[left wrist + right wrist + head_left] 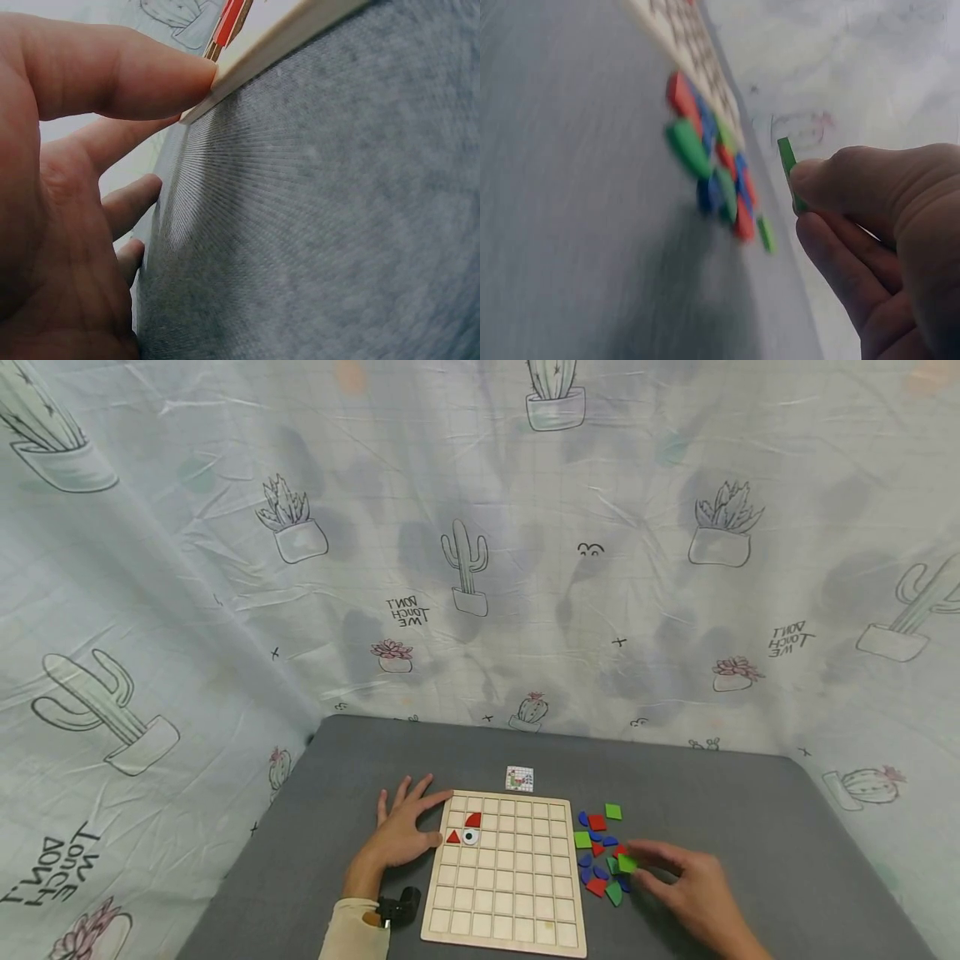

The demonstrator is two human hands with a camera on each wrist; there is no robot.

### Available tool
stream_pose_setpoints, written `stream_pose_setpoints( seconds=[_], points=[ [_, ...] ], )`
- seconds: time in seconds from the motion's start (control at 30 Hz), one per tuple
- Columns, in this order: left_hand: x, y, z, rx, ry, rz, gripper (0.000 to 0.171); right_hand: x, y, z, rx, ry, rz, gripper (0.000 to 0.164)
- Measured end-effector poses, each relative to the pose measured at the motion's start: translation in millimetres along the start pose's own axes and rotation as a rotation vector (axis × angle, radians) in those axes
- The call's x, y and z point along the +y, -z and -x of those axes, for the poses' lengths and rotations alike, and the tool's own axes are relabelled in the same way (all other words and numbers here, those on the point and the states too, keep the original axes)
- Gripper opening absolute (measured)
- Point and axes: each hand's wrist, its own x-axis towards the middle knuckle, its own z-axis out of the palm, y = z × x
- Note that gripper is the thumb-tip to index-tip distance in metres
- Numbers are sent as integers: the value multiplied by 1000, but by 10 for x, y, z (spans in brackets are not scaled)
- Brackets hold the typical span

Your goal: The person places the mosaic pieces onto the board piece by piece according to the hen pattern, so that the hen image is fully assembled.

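A light wooden grid board (502, 885) lies in front of me. At its upper left sit a red triangle (453, 838), a round white eye piece (470, 837) and a red quarter-circle piece (473, 820). My left hand (401, 835) has its fingers spread, with thumb and index fingertip at the board's left edge; the left wrist view shows the thumb (150, 79) against the side of the board. To the right, my right hand (693, 885) pinches a light green square tile (627, 863) between thumb and fingers, above the loose pieces.
Several loose red, blue and green pieces (597, 887) lie along the board's right side, with a green square (613, 812) at their far end. A small printed pattern card (519, 778) lies behind the board. The grey table (675, 793) meets a patterned curtain (510, 568).
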Motion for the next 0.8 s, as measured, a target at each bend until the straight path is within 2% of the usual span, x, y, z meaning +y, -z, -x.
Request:
stream_pose_setpoints(
  seconds=[0.13,0.27,0.43,0.8],
  points=[
    [3,11,-5,-9,11,-3,71,-142,-105,-65,-1,95,-61,37],
    [2,10,-6,-9,-1,-3,70,-286,-234,-131,-20,155,-130,38],
    [-5,4,-3,-20,12,-6,70,-432,-422,-217,-68,215,-209,35],
    [14,5,-8,-13,14,-15,71,-714,-781,-362,-134,323,-280,31]
  ],
)
